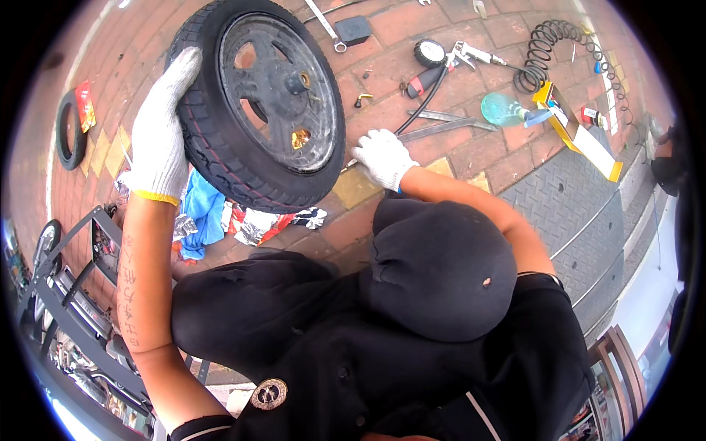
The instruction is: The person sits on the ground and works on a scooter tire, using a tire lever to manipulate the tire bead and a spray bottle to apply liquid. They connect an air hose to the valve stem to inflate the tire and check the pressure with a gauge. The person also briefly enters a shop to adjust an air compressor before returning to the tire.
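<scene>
A: State the hand positions.

B: The left hand (160,128), in a white glove, lies flat against the tread of the wheel (263,103); its fingers (181,70) are pressed together and curve over the upper outer edge of the tyre; the wheel stands tilted on the brick pavement (456,158), directly right of those fingers, hub facing up.

A: And the right hand?

B: The right hand (382,156), also gloved, rests on the pavement just right of the tyre's lower edge; its fingers (365,143) are curled downward; whether they pinch anything cannot be told; the tyre levers (441,123) lie just beyond them, a black hose (423,103) runs past, and the pressure gauge (429,53) lies further out.

A: How is the wheel best steadied?

B: In my judgement, keep the left palm broad on the tread, not on the rim; hold the tilt constant; keep the rags (209,213) clear beneath.
</scene>
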`<move>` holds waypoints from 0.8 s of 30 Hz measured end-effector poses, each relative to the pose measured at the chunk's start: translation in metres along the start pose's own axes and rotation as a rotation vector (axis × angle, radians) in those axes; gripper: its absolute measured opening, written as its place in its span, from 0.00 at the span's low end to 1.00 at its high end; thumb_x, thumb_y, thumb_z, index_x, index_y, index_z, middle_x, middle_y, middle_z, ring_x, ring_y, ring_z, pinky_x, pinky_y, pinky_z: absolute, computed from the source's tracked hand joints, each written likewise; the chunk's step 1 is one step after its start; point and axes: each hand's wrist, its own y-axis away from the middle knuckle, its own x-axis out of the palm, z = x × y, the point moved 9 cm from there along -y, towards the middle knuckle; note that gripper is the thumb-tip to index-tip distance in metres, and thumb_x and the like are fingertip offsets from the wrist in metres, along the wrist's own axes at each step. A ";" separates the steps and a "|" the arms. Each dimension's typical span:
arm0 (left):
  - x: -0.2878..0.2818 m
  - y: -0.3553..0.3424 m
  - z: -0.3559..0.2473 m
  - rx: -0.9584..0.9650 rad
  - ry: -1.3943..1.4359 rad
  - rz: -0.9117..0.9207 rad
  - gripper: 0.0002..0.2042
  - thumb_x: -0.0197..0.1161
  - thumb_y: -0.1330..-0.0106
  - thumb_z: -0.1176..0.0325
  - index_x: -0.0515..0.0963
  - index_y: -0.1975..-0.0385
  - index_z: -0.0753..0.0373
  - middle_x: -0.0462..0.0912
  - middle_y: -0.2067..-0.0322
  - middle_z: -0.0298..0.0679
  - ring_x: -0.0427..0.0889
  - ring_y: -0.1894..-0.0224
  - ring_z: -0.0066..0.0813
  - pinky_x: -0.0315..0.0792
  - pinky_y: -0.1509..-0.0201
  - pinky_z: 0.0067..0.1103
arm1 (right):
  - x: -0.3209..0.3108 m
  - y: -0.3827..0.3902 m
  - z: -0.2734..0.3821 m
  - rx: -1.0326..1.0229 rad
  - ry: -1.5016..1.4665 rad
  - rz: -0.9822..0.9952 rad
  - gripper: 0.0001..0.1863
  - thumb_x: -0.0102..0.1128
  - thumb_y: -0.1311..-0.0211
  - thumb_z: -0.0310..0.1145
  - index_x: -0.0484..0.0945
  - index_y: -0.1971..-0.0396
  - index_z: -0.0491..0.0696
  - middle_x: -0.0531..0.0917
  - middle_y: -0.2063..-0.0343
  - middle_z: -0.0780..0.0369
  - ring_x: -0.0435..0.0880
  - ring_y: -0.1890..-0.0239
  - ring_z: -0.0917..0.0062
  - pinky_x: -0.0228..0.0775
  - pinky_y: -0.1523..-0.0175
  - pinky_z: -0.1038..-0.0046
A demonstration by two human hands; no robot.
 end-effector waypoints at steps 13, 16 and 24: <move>0.015 0.030 0.004 0.007 -0.023 0.056 0.20 0.60 0.24 0.63 0.80 0.38 0.67 0.82 0.38 0.43 0.77 0.33 0.33 0.66 0.27 0.28 | -0.065 -0.048 -0.048 0.408 -0.800 -0.058 0.22 0.59 0.25 0.44 0.82 0.41 0.46 0.87 0.47 0.51 0.85 0.43 0.63 0.75 0.38 0.65; 0.025 0.049 0.000 -0.084 -0.017 0.049 0.22 0.63 0.24 0.62 0.76 0.35 0.66 0.82 0.42 0.41 0.79 0.39 0.28 0.66 0.30 0.26 | -0.074 -0.056 -0.036 0.482 -1.020 0.066 0.22 0.60 0.25 0.45 0.84 0.46 0.42 0.87 0.54 0.58 0.84 0.50 0.72 0.76 0.40 0.70; 0.012 0.078 0.012 -0.321 -0.040 0.340 0.21 0.62 0.23 0.63 0.75 0.36 0.67 0.83 0.44 0.37 0.79 0.43 0.25 0.69 0.33 0.26 | -0.047 -0.027 -0.040 0.572 -1.168 0.284 0.29 0.51 0.23 0.59 0.84 0.44 0.49 0.85 0.59 0.62 0.84 0.55 0.71 0.83 0.57 0.60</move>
